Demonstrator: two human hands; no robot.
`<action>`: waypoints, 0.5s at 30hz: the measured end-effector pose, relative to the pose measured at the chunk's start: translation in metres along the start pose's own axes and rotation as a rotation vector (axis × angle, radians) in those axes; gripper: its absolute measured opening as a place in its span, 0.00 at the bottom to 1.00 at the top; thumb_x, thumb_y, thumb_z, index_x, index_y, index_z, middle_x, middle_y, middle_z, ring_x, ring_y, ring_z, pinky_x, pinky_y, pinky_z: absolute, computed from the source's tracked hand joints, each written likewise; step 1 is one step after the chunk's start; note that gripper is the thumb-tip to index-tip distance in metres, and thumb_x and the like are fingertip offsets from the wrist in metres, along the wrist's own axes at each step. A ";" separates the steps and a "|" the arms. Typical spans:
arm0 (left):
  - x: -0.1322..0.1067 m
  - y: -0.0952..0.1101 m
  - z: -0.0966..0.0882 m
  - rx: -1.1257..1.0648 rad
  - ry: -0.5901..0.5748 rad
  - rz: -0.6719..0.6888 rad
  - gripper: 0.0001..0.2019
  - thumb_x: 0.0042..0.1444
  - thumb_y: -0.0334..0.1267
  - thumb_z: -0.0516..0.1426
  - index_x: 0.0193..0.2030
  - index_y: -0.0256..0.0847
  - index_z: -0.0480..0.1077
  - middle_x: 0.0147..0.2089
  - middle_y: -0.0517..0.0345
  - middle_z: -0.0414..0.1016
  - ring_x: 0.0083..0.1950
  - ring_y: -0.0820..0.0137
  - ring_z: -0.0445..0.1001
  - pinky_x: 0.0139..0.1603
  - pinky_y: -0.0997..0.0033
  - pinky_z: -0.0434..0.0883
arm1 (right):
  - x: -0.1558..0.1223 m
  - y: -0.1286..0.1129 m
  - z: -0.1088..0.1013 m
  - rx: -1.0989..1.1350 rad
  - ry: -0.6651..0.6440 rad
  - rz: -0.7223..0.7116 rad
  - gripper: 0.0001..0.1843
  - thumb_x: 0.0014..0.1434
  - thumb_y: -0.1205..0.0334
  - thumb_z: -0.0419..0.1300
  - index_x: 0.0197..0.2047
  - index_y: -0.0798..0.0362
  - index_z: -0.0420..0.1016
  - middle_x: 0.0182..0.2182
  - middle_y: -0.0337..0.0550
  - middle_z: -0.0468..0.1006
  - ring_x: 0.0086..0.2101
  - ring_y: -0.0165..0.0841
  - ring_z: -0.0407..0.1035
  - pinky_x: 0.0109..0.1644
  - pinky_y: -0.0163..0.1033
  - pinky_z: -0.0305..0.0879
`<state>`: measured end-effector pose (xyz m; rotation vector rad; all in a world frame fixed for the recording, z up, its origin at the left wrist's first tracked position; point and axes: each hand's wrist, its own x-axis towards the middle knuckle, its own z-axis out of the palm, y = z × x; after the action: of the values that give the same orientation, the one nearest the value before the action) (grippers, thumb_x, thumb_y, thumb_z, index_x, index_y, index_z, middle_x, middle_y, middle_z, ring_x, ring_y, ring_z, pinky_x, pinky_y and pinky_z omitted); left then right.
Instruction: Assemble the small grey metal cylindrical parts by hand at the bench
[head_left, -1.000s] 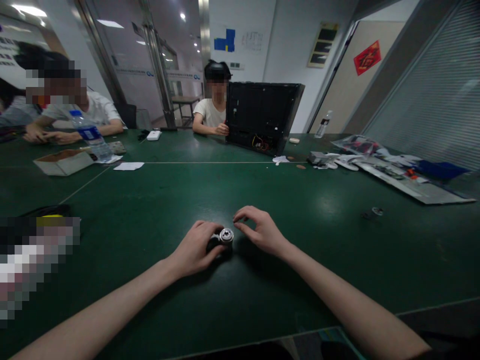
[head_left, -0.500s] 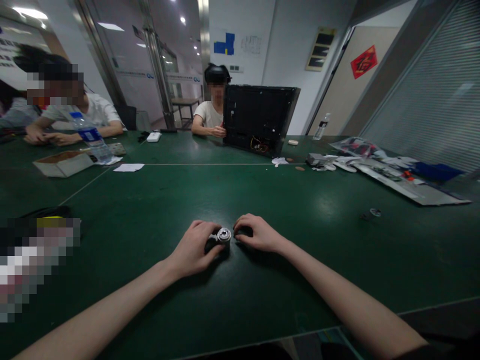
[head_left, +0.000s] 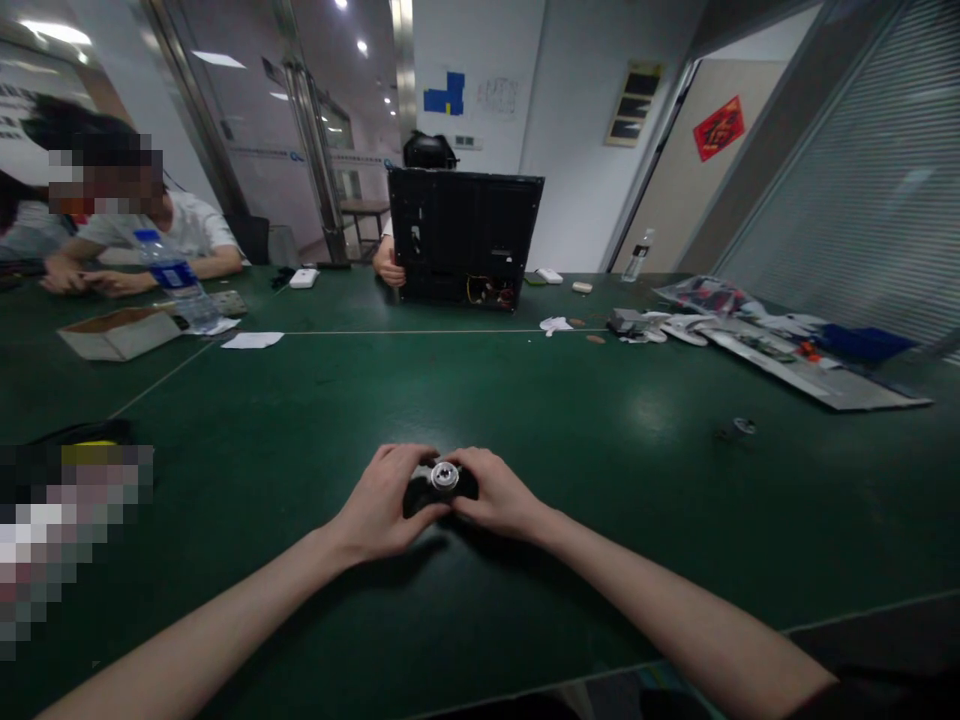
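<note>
Between my hands, just above or on the green table (head_left: 360, 390), stands a small dark cylinder with a silver ringed top (head_left: 445, 476); its exact kind I cannot make out. My left hand (head_left: 381, 505) curls around its left side, with thumb in front and fingers behind. From the right, my right hand (head_left: 499, 497) closes on it in the same way, its fingertips meeting those of the left. Most of the cylinder's lower part is hidden by the thumbs and shadow.
Across the table a person's hand (head_left: 390, 268) holds a large black panel (head_left: 457, 240) with exposed wires. At left are a water bottle (head_left: 176, 280) and a box (head_left: 120, 333). Several parts and a board (head_left: 847, 385) lie at right, near a small metal piece (head_left: 742, 426).
My right hand has moved left and closed on the cylinder, which my left hand held before. Across the table, the black panel has shifted left and turned, now covering the person's face.
</note>
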<state>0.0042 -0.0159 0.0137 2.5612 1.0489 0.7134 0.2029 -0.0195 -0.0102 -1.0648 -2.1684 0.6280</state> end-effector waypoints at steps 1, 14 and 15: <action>0.000 0.000 0.000 -0.002 0.001 0.001 0.21 0.51 0.43 0.60 0.51 0.39 0.62 0.48 0.50 0.72 0.49 0.58 0.69 0.50 0.55 0.67 | 0.001 -0.002 -0.003 0.009 0.026 0.010 0.18 0.48 0.68 0.64 0.45 0.54 0.70 0.40 0.43 0.76 0.40 0.35 0.68 0.47 0.40 0.60; 0.001 -0.001 0.002 -0.037 -0.060 -0.004 0.24 0.53 0.48 0.59 0.54 0.39 0.62 0.48 0.49 0.73 0.51 0.57 0.70 0.51 0.52 0.66 | -0.145 0.094 -0.168 -0.072 0.572 0.611 0.25 0.46 0.48 0.64 0.44 0.53 0.72 0.41 0.50 0.78 0.41 0.43 0.73 0.48 0.48 0.67; 0.000 0.000 0.002 -0.037 -0.066 -0.006 0.24 0.54 0.48 0.59 0.53 0.40 0.62 0.48 0.49 0.73 0.51 0.57 0.70 0.51 0.52 0.66 | -0.167 0.108 -0.181 -0.155 0.648 0.638 0.24 0.45 0.47 0.64 0.43 0.52 0.72 0.39 0.50 0.78 0.40 0.44 0.73 0.46 0.48 0.67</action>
<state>0.0051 -0.0154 0.0121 2.5313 1.0129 0.6356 0.4673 -0.0706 -0.0113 -1.7759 -1.3223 0.3066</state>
